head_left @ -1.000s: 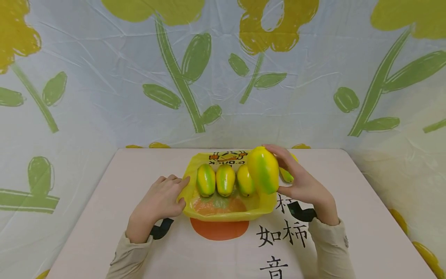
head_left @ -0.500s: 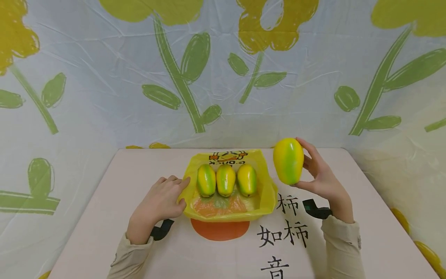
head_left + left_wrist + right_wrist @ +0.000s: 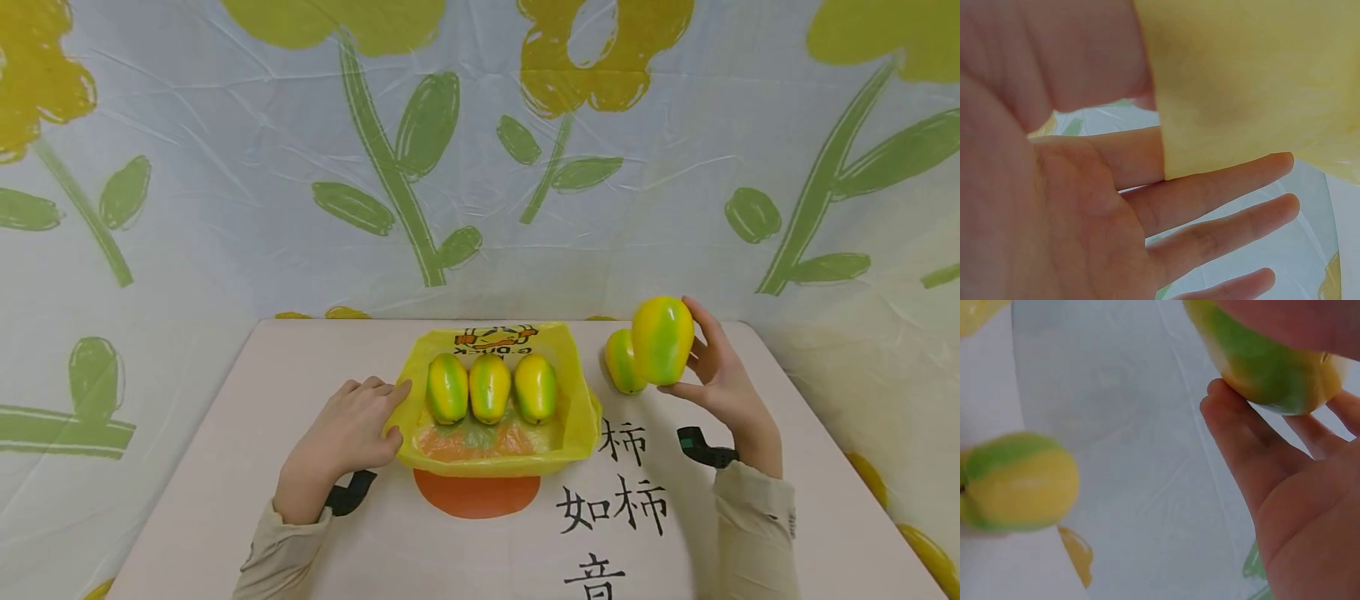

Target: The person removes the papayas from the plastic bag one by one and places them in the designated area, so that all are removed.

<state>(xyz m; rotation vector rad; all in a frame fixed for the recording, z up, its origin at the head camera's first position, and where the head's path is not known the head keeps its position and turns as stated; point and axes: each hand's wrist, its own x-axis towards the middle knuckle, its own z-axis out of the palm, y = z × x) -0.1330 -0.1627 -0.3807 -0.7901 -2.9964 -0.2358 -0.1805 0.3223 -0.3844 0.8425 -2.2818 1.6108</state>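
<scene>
My right hand holds a yellow-green papaya in the air, thumb underneath and fingers behind it. Just to its left, a second papaya lies on the table, partly hidden; the right wrist view shows this loose papaya too. A yellow plastic bag with a duck print is spread into a tray shape, three papayas side by side in it. At the bag's left edge rests my left hand. In the left wrist view, yellow film covers part of its straight fingers.
The pale table bears black characters and an orange-red printed patch in front of the bag. Behind the table and along its sides hangs a flower-patterned cloth.
My right hand has carried the papaya rightward from over the bag's right side, past the loose papaya on the table. My left hand stays in place at the bag's left edge.
</scene>
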